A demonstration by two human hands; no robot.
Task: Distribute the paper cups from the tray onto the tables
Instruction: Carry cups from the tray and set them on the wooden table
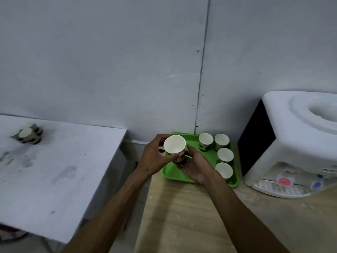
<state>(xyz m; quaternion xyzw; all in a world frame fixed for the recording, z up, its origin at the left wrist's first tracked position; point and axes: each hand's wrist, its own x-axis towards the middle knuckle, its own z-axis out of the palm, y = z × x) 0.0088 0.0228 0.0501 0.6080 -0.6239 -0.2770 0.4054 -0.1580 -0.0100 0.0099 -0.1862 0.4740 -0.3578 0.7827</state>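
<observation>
Both hands, left and right, grip an upright cup at centre frame above the tray; table lies left, nearer the left hand.

A: Setting? Office break corner or canteen, plain grey panel wall.
B: Evidence: white water dispenser far right, green tray of paper cups on wooden table; white table left.
</observation>
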